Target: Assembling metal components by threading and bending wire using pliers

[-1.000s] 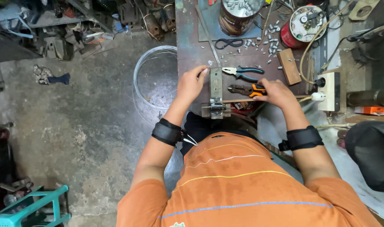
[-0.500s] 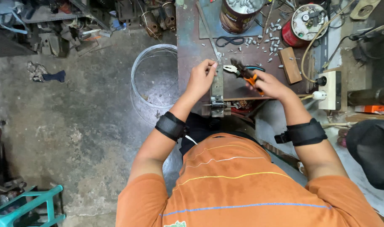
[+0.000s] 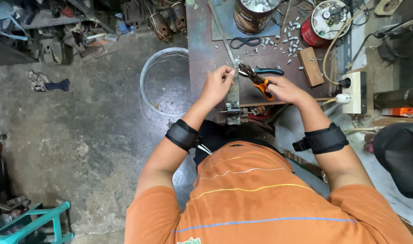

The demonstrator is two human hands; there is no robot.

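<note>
Pliers point(image 3: 256, 80) with orange handles are in the right hand point(image 3: 283, 89), fingers wrapped around the grips, and the nose points left toward the left hand point(image 3: 217, 85), so both hands meet over the front edge of the workbench point(image 3: 202, 58). The left hand is pinched narrow, thumb and fingertips closed on something tiny right at the plier tips; looks like a small metal piece or a wire end, but it's too small to say for sure. Holding it that way makes sense to me, since the fingers steady the bit while the pliers bite it. Directly under the left hand a flat metal bar point(image 3: 234, 97) runs toward the body, ending in a small clamp point(image 3: 233, 110) on the bench edge, probably there as a fixed rest to work against. Just past the pliers lies a second pair with blue handles point(image 3: 266, 71), within easy grab range. Farther out from the hands there's a scatter of little silver bits point(image 3: 290, 47), a brown tin can point(image 3: 253, 16) full of more of them, a red round can point(image 3: 321, 20) and a wooden block point(image 3: 311, 66) off to the right. A coil of thin wire point(image 3: 163, 83) sits on the concrete floor just left of the left hand, close enough to feed from. Both wrists wear black straps point(image 3: 321, 139).
</note>
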